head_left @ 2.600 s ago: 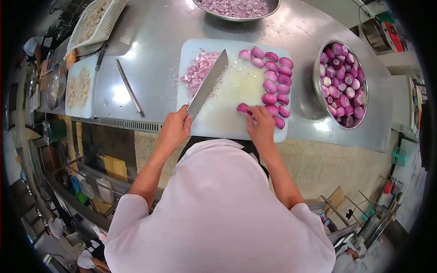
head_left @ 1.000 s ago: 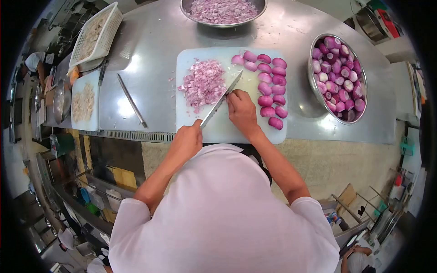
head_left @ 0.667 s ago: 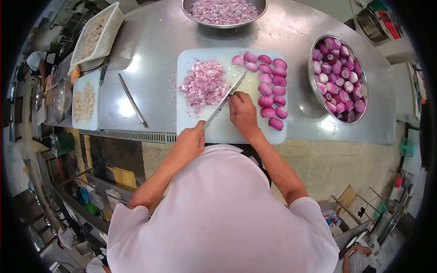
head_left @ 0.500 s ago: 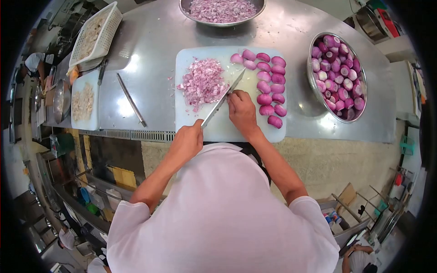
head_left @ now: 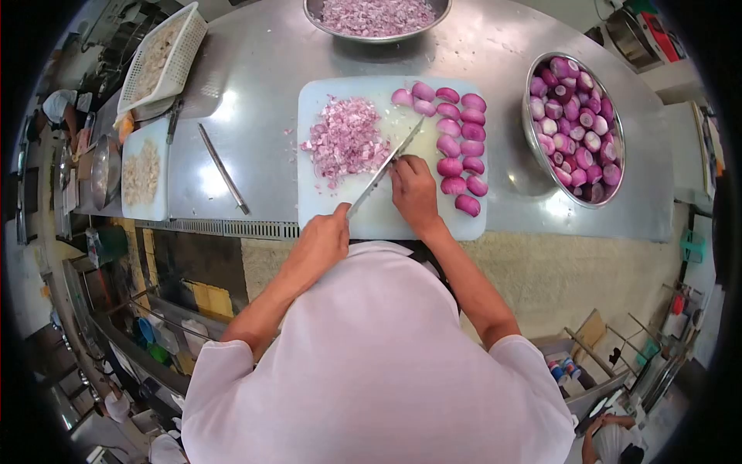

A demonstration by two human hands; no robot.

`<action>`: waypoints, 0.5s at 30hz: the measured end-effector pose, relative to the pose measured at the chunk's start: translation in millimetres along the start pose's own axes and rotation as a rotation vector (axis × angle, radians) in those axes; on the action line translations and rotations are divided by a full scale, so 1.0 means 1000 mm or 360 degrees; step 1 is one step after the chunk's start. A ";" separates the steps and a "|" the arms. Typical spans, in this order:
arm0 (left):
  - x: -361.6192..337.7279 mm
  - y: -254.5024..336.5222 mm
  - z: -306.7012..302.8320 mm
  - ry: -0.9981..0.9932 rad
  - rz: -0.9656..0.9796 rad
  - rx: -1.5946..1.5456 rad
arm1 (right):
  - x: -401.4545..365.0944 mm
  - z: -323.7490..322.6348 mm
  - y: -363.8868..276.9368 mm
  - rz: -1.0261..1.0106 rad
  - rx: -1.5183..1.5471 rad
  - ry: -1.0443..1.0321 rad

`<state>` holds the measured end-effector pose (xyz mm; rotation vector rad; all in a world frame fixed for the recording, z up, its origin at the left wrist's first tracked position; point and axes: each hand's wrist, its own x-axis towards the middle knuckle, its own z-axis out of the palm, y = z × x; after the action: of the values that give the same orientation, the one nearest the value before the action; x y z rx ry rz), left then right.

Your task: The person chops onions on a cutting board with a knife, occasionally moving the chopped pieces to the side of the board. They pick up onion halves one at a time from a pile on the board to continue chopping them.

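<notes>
My left hand (head_left: 317,240) is closed round the handle of a knife (head_left: 379,179), whose blade slants up and right across the white cutting board (head_left: 321,209). Against the blade's right side, my right hand (head_left: 415,189) has its fingers bunched on a red onion piece, mostly covered by the fingers and blade. Left of the blade lies a heap of chopped red onion (head_left: 345,139). Peeled onion halves (head_left: 473,132) stand in rows along the board's right side, with a few more across the top.
A metal bowl of peeled onions (head_left: 533,135) stands at right, and a bowl of chopped onion (head_left: 375,39) at the far edge. A sharpening steel (head_left: 223,170), a smaller board (head_left: 158,197) with pale chopped food and a white basket (head_left: 193,39) are at left. Other people are in the background.
The knife and both hands have shifted slightly to the right, the blade staying close against my right fingers. The onion heap and the rows of halves look the same.
</notes>
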<state>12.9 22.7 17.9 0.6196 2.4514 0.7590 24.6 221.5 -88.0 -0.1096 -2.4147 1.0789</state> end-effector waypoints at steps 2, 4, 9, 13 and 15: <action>0.009 -0.019 0.008 0.0004 0.0020 0.0074 | 0.001 0.002 -0.001 -0.0002 0.0008 0.0011; 0.011 -0.018 0.005 -0.0001 0.0063 0.0129 | 0.002 -0.001 0.000 -0.0002 -0.0016 0.0024; 0.004 -0.016 0.005 0.0102 -0.0050 0.0193 | 0.000 -0.002 -0.002 0.0017 -0.0040 0.0007; -0.001 -0.008 0.000 0.0093 -0.0107 0.0117 | 0.006 -0.002 -0.001 0.0086 0.0088 -0.0021; 0.000 -0.010 0.005 0.0072 0.0030 0.0003 | 0.009 0.002 0.001 0.0200 0.0071 -0.0079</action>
<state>13.3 17.3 8.0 0.6335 2.4911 0.7864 15.3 223.6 -86.1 -0.2250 -2.4538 1.2039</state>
